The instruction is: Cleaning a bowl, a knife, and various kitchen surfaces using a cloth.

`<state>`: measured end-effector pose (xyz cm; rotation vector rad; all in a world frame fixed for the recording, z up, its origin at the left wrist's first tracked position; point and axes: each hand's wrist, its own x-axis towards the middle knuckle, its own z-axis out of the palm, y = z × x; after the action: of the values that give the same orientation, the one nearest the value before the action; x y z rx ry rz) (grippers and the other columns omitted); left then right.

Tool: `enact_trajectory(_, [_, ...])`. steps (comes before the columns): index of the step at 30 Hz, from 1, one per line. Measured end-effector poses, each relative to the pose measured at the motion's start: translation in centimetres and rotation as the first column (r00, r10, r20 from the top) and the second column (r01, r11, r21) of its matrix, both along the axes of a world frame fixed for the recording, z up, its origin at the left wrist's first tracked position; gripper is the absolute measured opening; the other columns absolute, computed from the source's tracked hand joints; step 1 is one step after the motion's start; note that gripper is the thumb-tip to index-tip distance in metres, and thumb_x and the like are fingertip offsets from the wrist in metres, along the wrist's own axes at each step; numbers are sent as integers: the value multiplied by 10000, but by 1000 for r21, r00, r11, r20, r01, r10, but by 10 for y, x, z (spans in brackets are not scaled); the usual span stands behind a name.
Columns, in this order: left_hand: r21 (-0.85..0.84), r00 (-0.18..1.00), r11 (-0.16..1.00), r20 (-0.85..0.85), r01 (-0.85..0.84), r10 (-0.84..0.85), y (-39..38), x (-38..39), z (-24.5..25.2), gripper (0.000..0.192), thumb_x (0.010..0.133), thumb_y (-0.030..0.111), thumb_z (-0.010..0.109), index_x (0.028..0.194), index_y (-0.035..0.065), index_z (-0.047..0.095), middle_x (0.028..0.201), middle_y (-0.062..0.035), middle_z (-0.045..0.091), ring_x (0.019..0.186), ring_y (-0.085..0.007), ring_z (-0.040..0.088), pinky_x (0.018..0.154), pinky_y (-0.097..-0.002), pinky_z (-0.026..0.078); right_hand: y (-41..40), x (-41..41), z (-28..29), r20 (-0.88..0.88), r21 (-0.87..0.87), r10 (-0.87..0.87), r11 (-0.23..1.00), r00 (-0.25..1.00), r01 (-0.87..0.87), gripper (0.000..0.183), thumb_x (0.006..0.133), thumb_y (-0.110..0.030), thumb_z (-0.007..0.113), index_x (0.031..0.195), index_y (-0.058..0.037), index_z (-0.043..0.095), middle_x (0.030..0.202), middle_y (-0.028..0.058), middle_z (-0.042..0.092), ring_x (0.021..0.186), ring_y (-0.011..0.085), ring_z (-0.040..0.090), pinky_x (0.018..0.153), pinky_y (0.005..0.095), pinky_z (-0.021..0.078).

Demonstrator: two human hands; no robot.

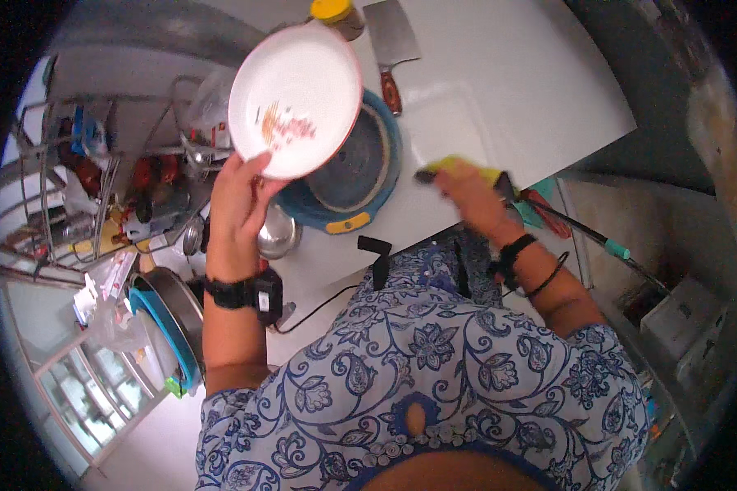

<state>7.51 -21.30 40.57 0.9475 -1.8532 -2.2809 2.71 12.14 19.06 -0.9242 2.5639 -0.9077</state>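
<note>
My left hand [242, 199] grips the lower rim of a white plate [307, 73], thumb on its face. The plate has a pink edge and a printed motif in pink and brown, and is tilted up towards me. Partly hidden behind it, a blue round basin [395, 144] with a dark inside and a yellow handle tab [348, 223] sits on the white tabletop [546, 92]. Blurred, my right hand [476, 202] holds a yellow-green cloth [460, 164] with dark ends, over or on the table near its front edge.
A cleaver [393, 37] with a wooden handle and a yellow-lidded jar [338, 15] are at the far side. A steel bowl [278, 233] is by the basin. At left stands a cluttered metal rack [49, 184]; at right, a long pole [580, 232] slants past the table edge.
</note>
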Motion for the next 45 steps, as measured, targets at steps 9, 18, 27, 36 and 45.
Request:
enact_trajectory(9, [107, 990, 984, 0, -141, 142, 31, 113, -25, 362, 842, 41, 529, 1192, -30, 470, 1074, -155, 601, 880, -213, 637, 663, -277, 585, 36, -128, -15, -667, -35, -346, 899, 660, 436, 345, 874, -160, 482, 1211, -136, 553, 1222, 200, 525, 1157, 393, 464, 978, 477, 364])
enact_trajectory(18, [196, 995, 979, -65, -62, 76, 16, 99, -57, 341, 866, 13, 517, 1191, -49, 436, 1101, -189, 597, 926, -278, 645, 775, -380, 573, -52, 9, -40, -500, -101, 22, 991, 866, -84, 418, 740, -32, 558, 1141, -141, 597, 1232, 56, 559, 1243, 328, 427, 1051, 454, 314])
enact_trajectory(27, [244, 996, 970, -82, -12, 32, 4, 82, -77, 349, 860, 0, 525, 1193, -43, 433, 1111, -184, 596, 955, -277, 640, 792, -408, 571, -11, 39, -36, 412, -387, 305, 912, 858, -138, 267, 899, -53, 495, 1130, -109, 618, 1204, 62, 577, 1111, 242, 542, 1008, 382, 385])
enact_trajectory(36, [271, 987, 962, -155, 11, 33, 17, 32, -71, 378, 850, -7, 527, 1217, -41, 443, 1151, -181, 572, 1004, -284, 614, 812, -407, 562, -23, -81, 13, 661, -652, 633, 220, 403, 725, 484, 907, -33, 482, 1373, -24, 354, 1260, 123, 529, 1128, 225, 551, 983, 336, 433])
enact_trajectory(45, [188, 996, 979, -52, 84, -76, 40, 3, -62, 359, 830, -6, 552, 1171, -26, 441, 1103, -173, 582, 963, -290, 623, 749, -399, 579, -104, -146, 49, 656, -480, -328, 514, 679, 711, 736, 875, -499, 551, 1333, 52, 384, 1252, 205, 512, 1091, 260, 529, 918, 370, 425])
